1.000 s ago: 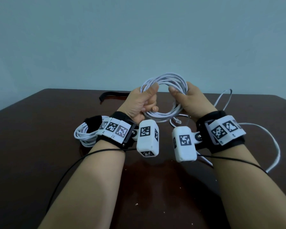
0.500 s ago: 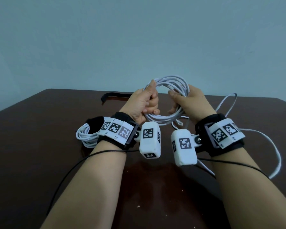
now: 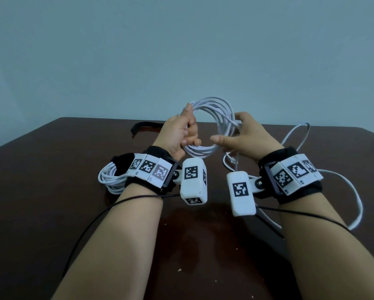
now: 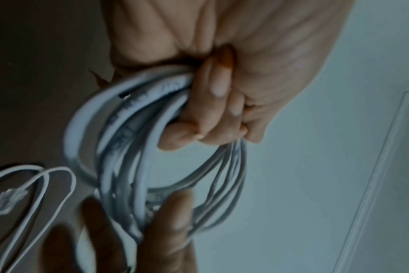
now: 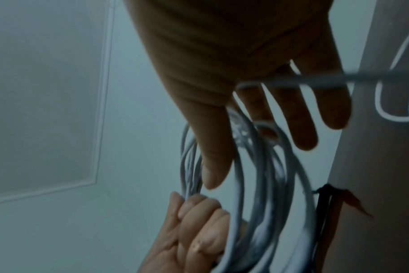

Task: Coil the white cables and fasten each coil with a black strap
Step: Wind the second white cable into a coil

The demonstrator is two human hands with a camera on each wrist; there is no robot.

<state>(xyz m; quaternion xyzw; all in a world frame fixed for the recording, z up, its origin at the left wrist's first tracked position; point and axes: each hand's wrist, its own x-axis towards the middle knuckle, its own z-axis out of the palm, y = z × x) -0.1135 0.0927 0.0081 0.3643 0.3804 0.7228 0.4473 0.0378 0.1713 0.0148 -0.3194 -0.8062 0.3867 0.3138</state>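
A white cable coil [image 3: 214, 103] is held upright above the dark table [image 3: 52, 213]. My left hand [image 3: 185, 132] grips its left side in a fist; the left wrist view shows the fingers [image 4: 213, 103] curled round the strands [image 4: 119, 147]. At the coil's right side my right hand [image 3: 236, 132] has its thumb out and fingers straight. In the right wrist view its fingers [image 5: 257, 120] lie spread among the loops [image 5: 268, 175], with one strand across them. A loose black strap [image 3: 142, 126] lies at the table's far edge.
A finished coil [image 3: 110, 180] bound with a black strap lies on the table beside my left wrist. The cable's loose tail [image 3: 354, 191] loops across the table on the right, and a clear plug [image 4: 7, 201] lies on it. A pale wall stands behind.
My right hand has let go of the coil's right side and spread its fingers. The hands have moved apart, and the coil now faces me more openly.
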